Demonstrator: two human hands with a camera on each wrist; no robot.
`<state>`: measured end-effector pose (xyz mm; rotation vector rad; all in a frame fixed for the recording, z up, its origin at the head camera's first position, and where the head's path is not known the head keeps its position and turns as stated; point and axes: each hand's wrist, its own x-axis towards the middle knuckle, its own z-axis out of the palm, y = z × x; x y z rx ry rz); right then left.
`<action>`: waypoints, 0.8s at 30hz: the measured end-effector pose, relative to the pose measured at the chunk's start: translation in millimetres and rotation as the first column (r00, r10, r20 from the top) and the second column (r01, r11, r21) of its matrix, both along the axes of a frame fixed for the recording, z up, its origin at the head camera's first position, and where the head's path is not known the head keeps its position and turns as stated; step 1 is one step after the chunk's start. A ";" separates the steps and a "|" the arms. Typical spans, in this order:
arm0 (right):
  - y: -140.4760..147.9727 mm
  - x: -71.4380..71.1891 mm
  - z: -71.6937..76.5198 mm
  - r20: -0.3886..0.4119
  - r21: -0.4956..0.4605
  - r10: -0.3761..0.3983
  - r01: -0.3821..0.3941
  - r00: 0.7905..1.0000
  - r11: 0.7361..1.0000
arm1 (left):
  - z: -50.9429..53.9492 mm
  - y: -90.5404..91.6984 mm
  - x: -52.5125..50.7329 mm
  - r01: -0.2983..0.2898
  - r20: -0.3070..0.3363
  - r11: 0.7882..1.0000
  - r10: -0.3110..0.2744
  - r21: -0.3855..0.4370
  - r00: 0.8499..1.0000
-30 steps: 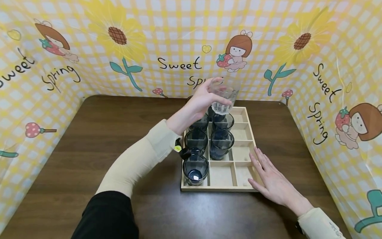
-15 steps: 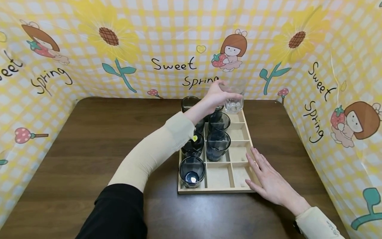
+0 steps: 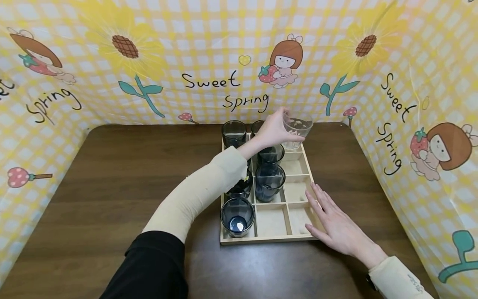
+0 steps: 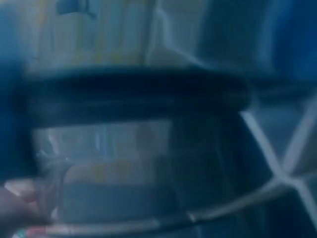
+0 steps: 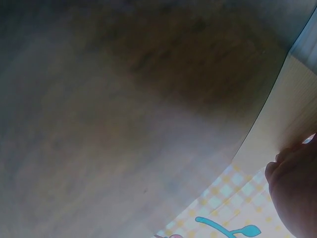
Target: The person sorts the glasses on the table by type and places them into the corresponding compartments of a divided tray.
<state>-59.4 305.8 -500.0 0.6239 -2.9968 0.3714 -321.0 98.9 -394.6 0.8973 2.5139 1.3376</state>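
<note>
In the head view my left hand (image 3: 276, 128) grips a clear glass (image 3: 297, 129) by its side, fingers and thumb curled round it. The glass is upright at the far right compartment of a divided wooden tray (image 3: 272, 239); whether its base touches the floor there I cannot tell. My right hand (image 3: 337, 226) lies with straight fingers along the tray's right edge. Dark tinted glasses stand in the left and middle columns, among them a near left one (image 3: 237, 218) and a middle one (image 3: 269, 182). My left forearm hides part of the left column.
The tray rests on a brown wooden table (image 3: 149, 166). A yellow checked cloth (image 3: 209, 41) with printed figures walls the back and sides. In the left wrist view, a dark glass (image 4: 148, 94) fills the blurred picture close up.
My left hand has carried the clear glass to the right and down, from above the middle column to the far right compartment. The right hand has stayed at the tray's edge.
</note>
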 end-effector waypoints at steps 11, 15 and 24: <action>0.6 0.0 1.8 -0.004 0.002 0.010 -0.010 1.000 1.000 | -4.7 3.6 3.0 -0.131 -0.224 0.958 0.073 -0.254 0.972; 0.9 -0.6 1.9 -0.009 0.004 0.014 -0.014 1.000 1.000 | -8.1 4.4 1.5 -0.157 -0.240 0.935 0.081 -0.317 0.967; 0.6 -0.1 -1.7 -0.043 -0.009 0.034 -0.035 0.998 0.999 | -11.8 3.9 1.4 -0.178 -0.227 0.907 0.095 -0.382 0.969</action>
